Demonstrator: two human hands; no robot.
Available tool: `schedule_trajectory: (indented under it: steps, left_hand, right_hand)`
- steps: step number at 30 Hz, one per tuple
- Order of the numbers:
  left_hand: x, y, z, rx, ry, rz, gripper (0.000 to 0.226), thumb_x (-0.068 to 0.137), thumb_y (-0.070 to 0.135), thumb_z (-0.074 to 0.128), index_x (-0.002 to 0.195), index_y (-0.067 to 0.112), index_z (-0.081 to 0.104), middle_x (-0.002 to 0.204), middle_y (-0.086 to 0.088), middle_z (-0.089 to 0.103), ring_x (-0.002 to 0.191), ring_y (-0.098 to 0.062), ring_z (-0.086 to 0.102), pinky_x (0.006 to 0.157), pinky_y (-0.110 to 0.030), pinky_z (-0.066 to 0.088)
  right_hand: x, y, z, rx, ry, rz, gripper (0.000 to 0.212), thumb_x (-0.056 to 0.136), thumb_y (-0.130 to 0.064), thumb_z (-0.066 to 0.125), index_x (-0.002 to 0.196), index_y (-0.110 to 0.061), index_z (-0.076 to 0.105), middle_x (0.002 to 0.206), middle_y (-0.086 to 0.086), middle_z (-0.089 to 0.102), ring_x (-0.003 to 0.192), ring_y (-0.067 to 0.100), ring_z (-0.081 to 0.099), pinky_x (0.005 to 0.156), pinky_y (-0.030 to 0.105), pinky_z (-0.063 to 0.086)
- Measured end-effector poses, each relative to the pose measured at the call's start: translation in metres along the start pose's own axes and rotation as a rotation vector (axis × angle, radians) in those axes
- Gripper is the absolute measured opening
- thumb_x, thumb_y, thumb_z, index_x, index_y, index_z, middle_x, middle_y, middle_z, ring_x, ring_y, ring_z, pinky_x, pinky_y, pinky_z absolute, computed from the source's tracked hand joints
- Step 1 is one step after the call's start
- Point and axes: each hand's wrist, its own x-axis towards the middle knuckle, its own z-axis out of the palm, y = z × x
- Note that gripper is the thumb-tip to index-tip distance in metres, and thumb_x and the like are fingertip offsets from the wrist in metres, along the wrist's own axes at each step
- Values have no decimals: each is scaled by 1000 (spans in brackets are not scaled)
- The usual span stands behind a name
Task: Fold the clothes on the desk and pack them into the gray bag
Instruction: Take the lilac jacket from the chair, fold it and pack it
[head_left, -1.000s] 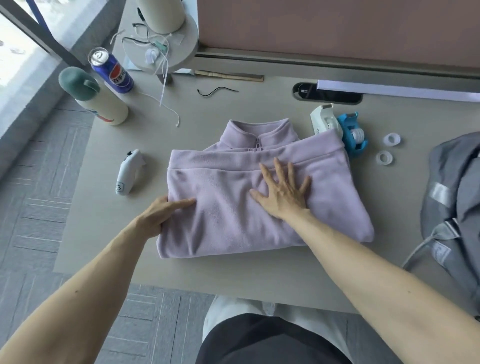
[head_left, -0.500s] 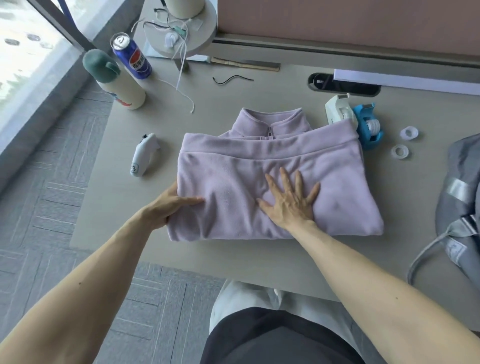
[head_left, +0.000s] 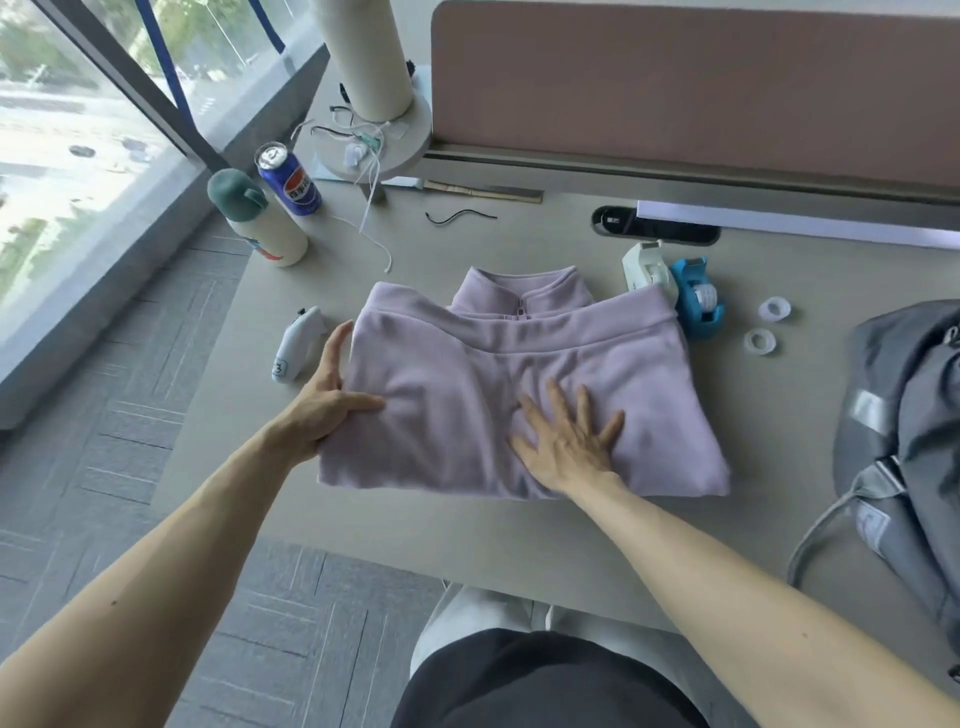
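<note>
A lilac fleece pullover (head_left: 519, 374) lies folded in the middle of the desk (head_left: 467, 535), with its collar and zip pointing away from me. My left hand (head_left: 324, 408) holds its left edge: the thumb lies on top and some fingers are tucked under the fabric. My right hand (head_left: 563, 441) presses flat on the near middle of the fleece, fingers spread. The gray bag (head_left: 904, 447) slumps on the desk at the right, a strap hanging toward the front edge.
A white handheld device (head_left: 296, 351) lies just left of the fleece. A bottle (head_left: 257, 218) and a blue can (head_left: 288, 179) stand at the back left. Tape dispensers (head_left: 675, 286) and two clear rings (head_left: 766, 325) sit between the fleece and the bag.
My left hand has slid from the top of the fleece to its left edge and taken hold of it. My right hand stays pressed flat. The camera has tilted up slightly.
</note>
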Motion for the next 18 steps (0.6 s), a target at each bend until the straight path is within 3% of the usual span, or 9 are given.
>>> schedule_trajectory:
  steps: [5,9,11,15,18]
  left_hand:
    - [-13,23,13,18,-21,51,100,81,-18,62,144,54,33,141,-5,48,115,-22,64,79,-29,58]
    - [-20,43,35,38,9,79,96,81,-18,60,143,51,38,120,-12,59,94,-21,69,74,-32,59]
    - [-21,57,46,46,29,96,94,81,-17,60,144,48,38,120,-7,58,93,-17,69,73,-30,58]
    - [-22,89,71,169,33,141,89,81,-16,59,146,41,38,115,-3,56,80,-3,69,67,-21,56]
    - [-20,108,92,203,7,140,88,78,-12,61,145,41,39,120,-6,55,82,-7,69,72,-27,60]
  right_hand:
    - [6,-10,9,2,-50,-20,59,96,-63,21,150,-52,0,163,-10,-14,148,34,-20,104,78,-9]
    - [9,-5,5,65,-87,-57,59,96,-62,20,151,-51,-1,164,-12,-11,149,31,-18,107,74,-7]
    - [6,6,-4,147,-77,-113,60,97,-59,27,153,-47,7,165,-8,-3,152,26,-8,113,68,1]
    - [-2,54,-33,390,166,-159,57,94,-46,55,146,-25,43,154,8,36,142,31,34,113,47,32]
    - [-10,107,-50,304,381,131,65,84,-55,63,141,-30,46,149,9,32,135,35,32,107,54,34]
